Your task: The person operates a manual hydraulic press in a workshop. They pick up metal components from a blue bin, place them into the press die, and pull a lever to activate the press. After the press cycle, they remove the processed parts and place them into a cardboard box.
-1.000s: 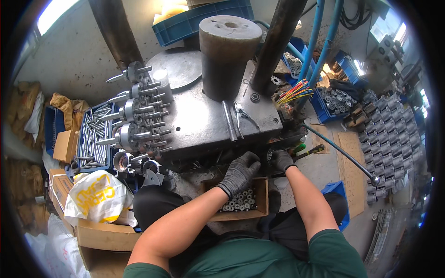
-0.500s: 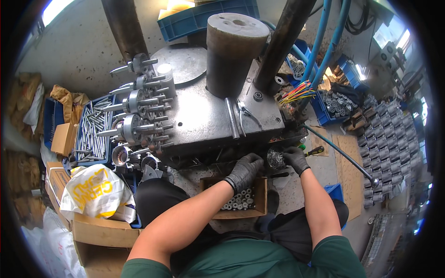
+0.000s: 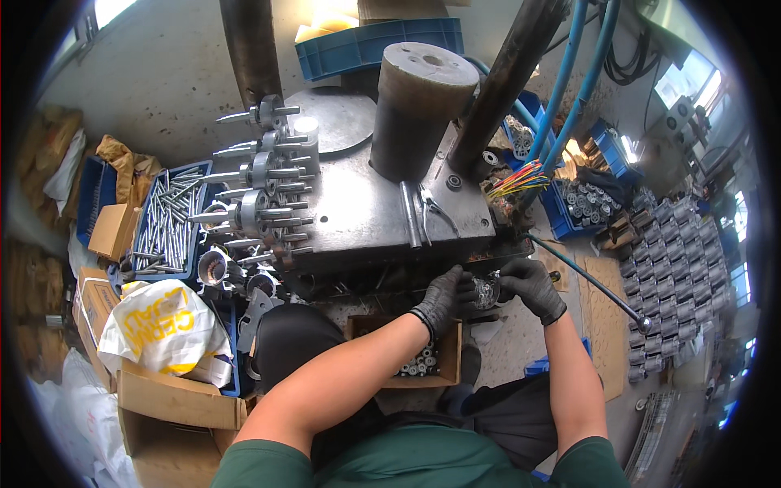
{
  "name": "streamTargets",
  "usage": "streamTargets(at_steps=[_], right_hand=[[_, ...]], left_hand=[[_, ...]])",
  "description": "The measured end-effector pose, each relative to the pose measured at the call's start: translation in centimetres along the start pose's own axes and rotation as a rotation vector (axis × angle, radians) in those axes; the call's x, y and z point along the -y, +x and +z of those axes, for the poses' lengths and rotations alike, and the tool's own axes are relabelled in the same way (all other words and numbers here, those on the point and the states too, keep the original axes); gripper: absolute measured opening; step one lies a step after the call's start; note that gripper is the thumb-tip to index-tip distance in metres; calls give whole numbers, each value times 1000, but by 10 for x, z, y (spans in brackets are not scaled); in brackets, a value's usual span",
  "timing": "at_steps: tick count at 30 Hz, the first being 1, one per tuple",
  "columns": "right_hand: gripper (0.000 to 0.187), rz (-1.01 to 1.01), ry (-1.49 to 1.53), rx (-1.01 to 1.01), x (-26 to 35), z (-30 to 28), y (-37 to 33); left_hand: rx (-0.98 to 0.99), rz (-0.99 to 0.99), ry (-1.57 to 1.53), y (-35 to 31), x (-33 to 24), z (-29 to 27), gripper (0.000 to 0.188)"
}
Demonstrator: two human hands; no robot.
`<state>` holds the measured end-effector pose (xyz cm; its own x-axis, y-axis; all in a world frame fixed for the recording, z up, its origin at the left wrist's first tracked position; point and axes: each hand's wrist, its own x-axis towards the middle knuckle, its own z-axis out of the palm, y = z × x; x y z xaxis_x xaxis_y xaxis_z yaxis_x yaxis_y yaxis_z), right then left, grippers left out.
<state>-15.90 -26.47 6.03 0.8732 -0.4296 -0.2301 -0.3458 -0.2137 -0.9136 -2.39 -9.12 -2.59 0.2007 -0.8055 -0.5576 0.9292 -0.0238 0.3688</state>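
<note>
Both my hands wear dark grey gloves and meet in front of the press bench's near edge. Between them is a round, shiny cluster of small metal pieces (image 3: 486,294), seemingly in a clear tub. At its left side my left hand (image 3: 443,302) is closed, fingers bunched and tips against it. My right hand (image 3: 534,291) pinches at its right rim; whatever is between the fingertips is too small to make out. Below my left wrist an open cardboard box (image 3: 449,368) holds several small round metal parts (image 3: 421,361).
On the steel bench (image 3: 350,215) lie pliers (image 3: 438,213) and a metal rod (image 3: 410,215), before a thick cylinder (image 3: 423,114). Shafted rotors (image 3: 259,210) line its left edge. A blue crate of shafts (image 3: 169,224) stands left; stacked metal cylinders (image 3: 675,276) stand right. A long bar (image 3: 590,281) juts out.
My left hand has shifted toward the round cluster and now touches its left side. The right hand has turned, coming more from above. The whole view has shifted slightly.
</note>
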Motion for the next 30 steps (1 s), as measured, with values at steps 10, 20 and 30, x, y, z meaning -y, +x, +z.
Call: streamTargets(at_steps=[10, 20, 30], right_hand=[[24, -333, -220, 115, 93, 48, 0], [25, -279, 283, -5, 132, 58, 59], [28, -162, 601, 101, 131, 95, 90]], left_hand=[[118, 565, 704, -49, -19, 15, 42], [31, 382, -79, -125, -111, 31, 38], [59, 397, -205, -98, -126, -28, 23]])
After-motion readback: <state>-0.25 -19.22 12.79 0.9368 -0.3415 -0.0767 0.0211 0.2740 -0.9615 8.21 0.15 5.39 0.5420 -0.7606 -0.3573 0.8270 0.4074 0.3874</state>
